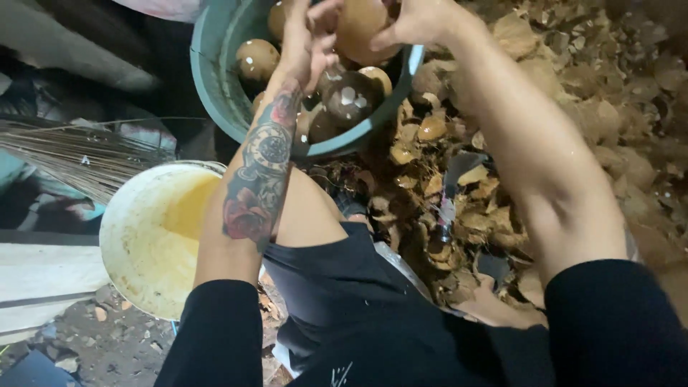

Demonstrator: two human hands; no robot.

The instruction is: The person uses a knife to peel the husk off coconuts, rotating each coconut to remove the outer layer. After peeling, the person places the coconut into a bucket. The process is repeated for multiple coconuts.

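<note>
Both my hands are raised over a teal tub (215,79) at the top of the view. My right hand (416,21) grips a brown peeled coconut (358,25) from the right side. My left hand (309,36), on a tattooed forearm, touches the same coconut from the left with fingers spread against it. Inside the tub lie several more brown coconuts (256,57), some flecked with white.
A white bucket (154,236) with a yellowish inside stands at the left by my knee. A heap of coconut shell pieces (573,86) covers the ground at the right. A broom of thin sticks (72,154) lies at the far left. A knife-like tool (448,208) rests among the shells.
</note>
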